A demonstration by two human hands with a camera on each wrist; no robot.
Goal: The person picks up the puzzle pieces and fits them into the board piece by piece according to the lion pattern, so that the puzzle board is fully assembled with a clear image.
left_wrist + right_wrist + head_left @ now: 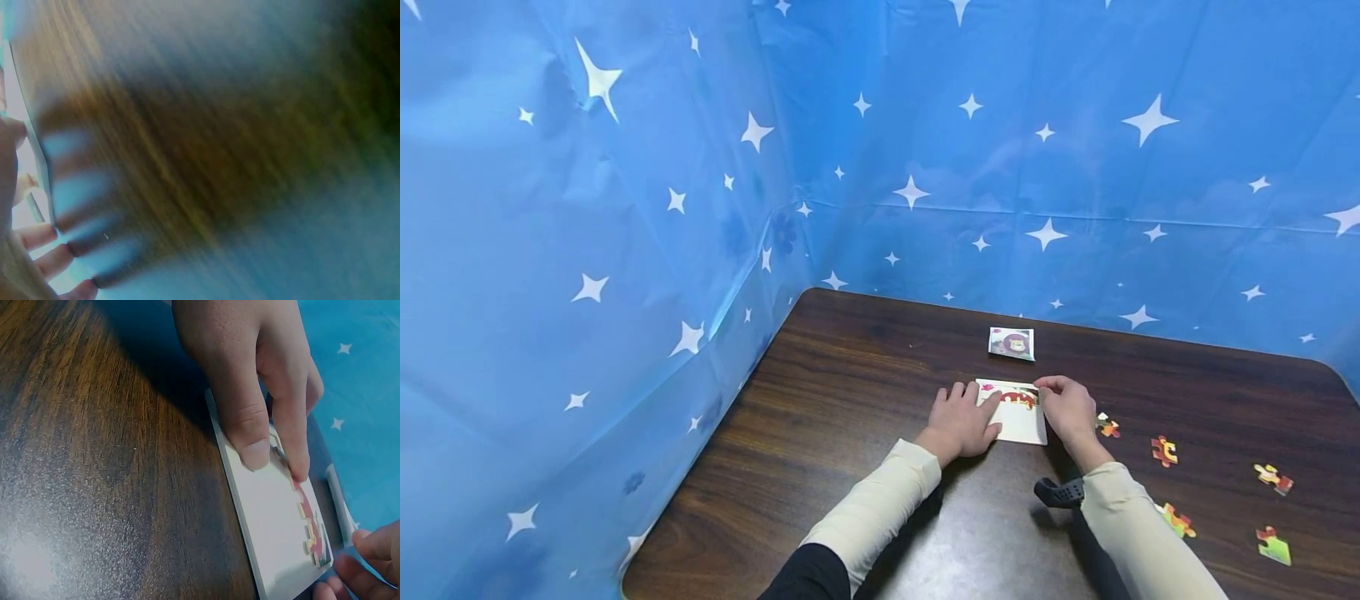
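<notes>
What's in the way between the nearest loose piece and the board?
The right hand, at the right edge of the board, crosses the straight path from the nearest loose piece. Nothing else visible stands between them.

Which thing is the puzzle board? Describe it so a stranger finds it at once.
Before the starry blue backdrop is a dark wooden table. On it, the left hand rests on the left side of the board, and the right hand is at its far right corner. Unlike the smaller picture card behind it, the board is mostly white, with a coloured strip along its far edge.
</notes>
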